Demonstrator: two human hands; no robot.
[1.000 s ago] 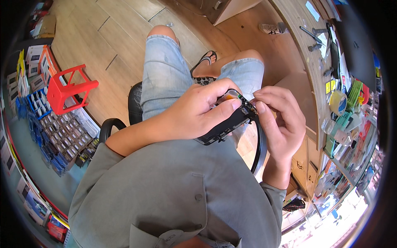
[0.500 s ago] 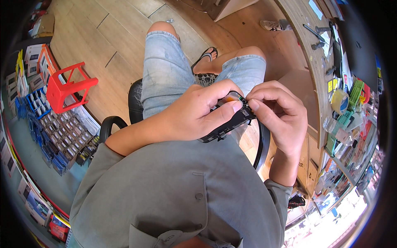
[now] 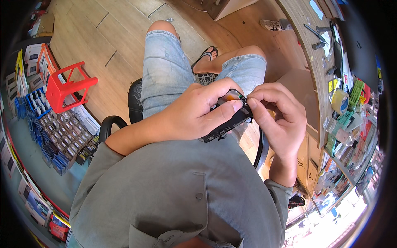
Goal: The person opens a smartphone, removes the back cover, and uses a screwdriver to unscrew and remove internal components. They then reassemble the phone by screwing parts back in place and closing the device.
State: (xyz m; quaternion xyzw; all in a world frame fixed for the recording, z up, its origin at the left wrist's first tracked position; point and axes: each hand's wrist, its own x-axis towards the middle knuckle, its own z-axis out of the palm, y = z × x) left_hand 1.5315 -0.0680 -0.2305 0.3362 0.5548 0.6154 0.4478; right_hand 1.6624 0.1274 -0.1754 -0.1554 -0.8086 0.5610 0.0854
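A black, flat device that looks like an opened phone (image 3: 227, 125) is tilted above my lap, with small parts exposed along its near edge and a shiny, rainbow-tinted patch near its far end. My left hand (image 3: 198, 109) is closed round it, thumb pressed on top and fingers tucked beneath. At the device's right end, my right hand (image 3: 283, 118) pinches thumb against forefinger, touching the corner. Whatever lies between those fingertips is too small to tell. The underside of the device is hidden by my left hand.
A red plastic stool (image 3: 68, 89) stands at left beside a counter with rows of small packs (image 3: 68, 134) and a blue tray (image 3: 38, 102). To my right, a wooden workbench (image 3: 304, 45) carries tools, a tape roll (image 3: 340, 101) and green baskets (image 3: 355, 95). Chair armrests (image 3: 111, 124) flank me.
My right fingertips have shifted slightly at the device's corner, and the device has tilted a little. My left hand keeps its hold.
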